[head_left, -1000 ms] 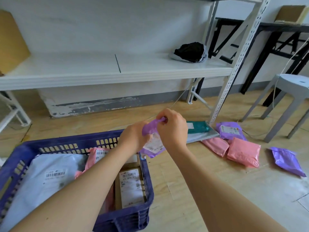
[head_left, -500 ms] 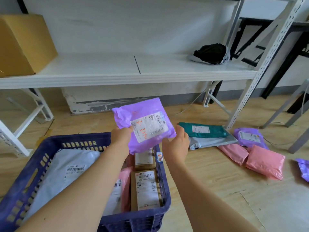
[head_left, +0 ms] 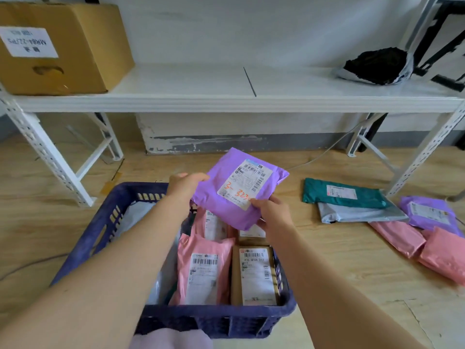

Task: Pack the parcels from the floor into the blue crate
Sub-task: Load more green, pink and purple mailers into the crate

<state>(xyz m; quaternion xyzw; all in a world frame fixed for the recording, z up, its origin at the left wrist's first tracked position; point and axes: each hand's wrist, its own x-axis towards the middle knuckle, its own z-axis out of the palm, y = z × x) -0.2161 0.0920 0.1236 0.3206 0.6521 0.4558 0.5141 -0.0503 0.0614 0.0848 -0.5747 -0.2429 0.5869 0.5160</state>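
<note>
Both hands hold a purple parcel (head_left: pixel 226 197) with a white label and orange writing, above the far right part of the blue crate (head_left: pixel 216 321). My left hand (head_left: pixel 185 183) grips its left edge, my right hand (head_left: pixel 270 212) its lower right corner. Inside the crate lie a pink parcel (head_left: pixel 203 268), a brown box (head_left: pixel 254 275) and a grey mailer (head_left: pixel 137 215), partly hidden by my left arm. On the floor to the right rest a teal parcel (head_left: pixel 342 193), a grey one (head_left: pixel 357 214), a purple one (head_left: pixel 427 214) and two pink ones (head_left: pixel 400 238) (head_left: pixel 445 253).
A white metal shelf (head_left: pixel 226 102) runs across behind the crate, carrying a cardboard box (head_left: pixel 63 46) at left and a black bag (head_left: pixel 375 65) at right. Its legs (head_left: pixel 55 162) stand on the wooden floor on both sides. A cable (head_left: pixel 324 153) trails under the shelf.
The purple parcel went from bunched between my hands to flat with its label up, and is now lower, over the crate. The view has shifted left.
</note>
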